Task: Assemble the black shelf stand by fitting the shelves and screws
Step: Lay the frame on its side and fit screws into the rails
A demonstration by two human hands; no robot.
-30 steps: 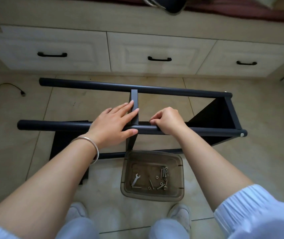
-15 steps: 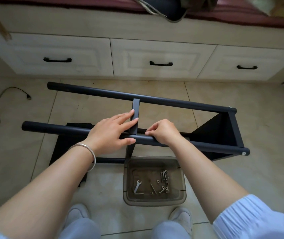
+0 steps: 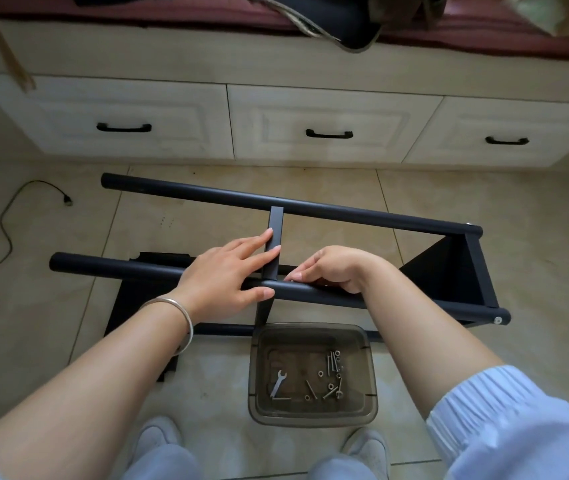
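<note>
Tiled floor point(image 3: 449, 188) below cream drawers point(image 3: 328, 133) carries the black shelf stand point(image 3: 362, 216) lying on its side at centre. Left hand point(image 3: 227, 275), grip released, lies flat against the middle shelf point(image 3: 275, 233) and near pole point(image 3: 110, 266). Right hand point(image 3: 335, 268) pinches at the joint; what it pinches is hidden. At 6 o'clock, a tinted bin point(image 3: 312, 414) holds screws point(image 3: 333, 362) and a wrench point(image 3: 278, 382).

A beige tiled floor point(image 3: 484, 202) runs up to a low cream cabinet with three drawers point(image 3: 331, 133), each bearing a black handle point(image 3: 329, 134). A dark red cushion point(image 3: 484, 32) lies along the cabinet's top, with a black bag point(image 3: 345, 19) resting on it. At the left a black cable point(image 3: 6, 223) curls over the tiles, and white shoes point(image 3: 158, 434) show at the bottom edge.
</note>
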